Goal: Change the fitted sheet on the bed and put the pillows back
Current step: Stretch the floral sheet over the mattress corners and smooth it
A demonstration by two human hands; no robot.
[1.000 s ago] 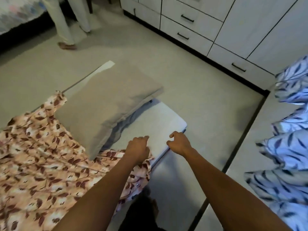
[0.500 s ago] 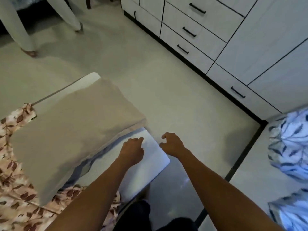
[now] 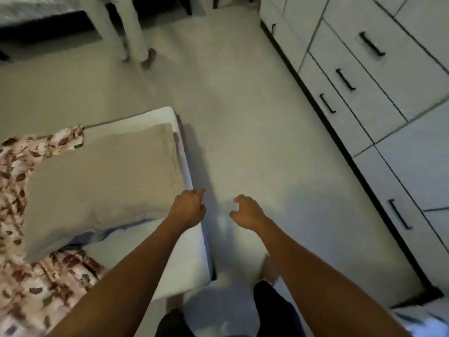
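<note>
A bare white mattress (image 3: pixel 187 259) lies low on the floor at lower left. On it rests a beige pillow (image 3: pixel 102 181), and a floral brown-and-cream sheet (image 3: pixel 36 288) is bunched over its left part. My left hand (image 3: pixel 188 207) hovers over the mattress's right edge, beside the pillow's near corner, fingers loosely curled and holding nothing. My right hand (image 3: pixel 245 210) hangs over the floor just right of the mattress, fingers loosely curled, empty.
White drawers with black handles (image 3: pixel 371 45) line the right wall. Another person's legs (image 3: pixel 131 32) stand at the top by a dark bed frame (image 3: pixel 36 32). A blue patterned cloth (image 3: pixel 422 322) shows at bottom right. Grey floor (image 3: pixel 267 142) lies between.
The view has swung left and I have stepped along the mattress end. My hands have left the mattress corner; the right one now hangs over the floor. The floral sheet stays where it was.
</note>
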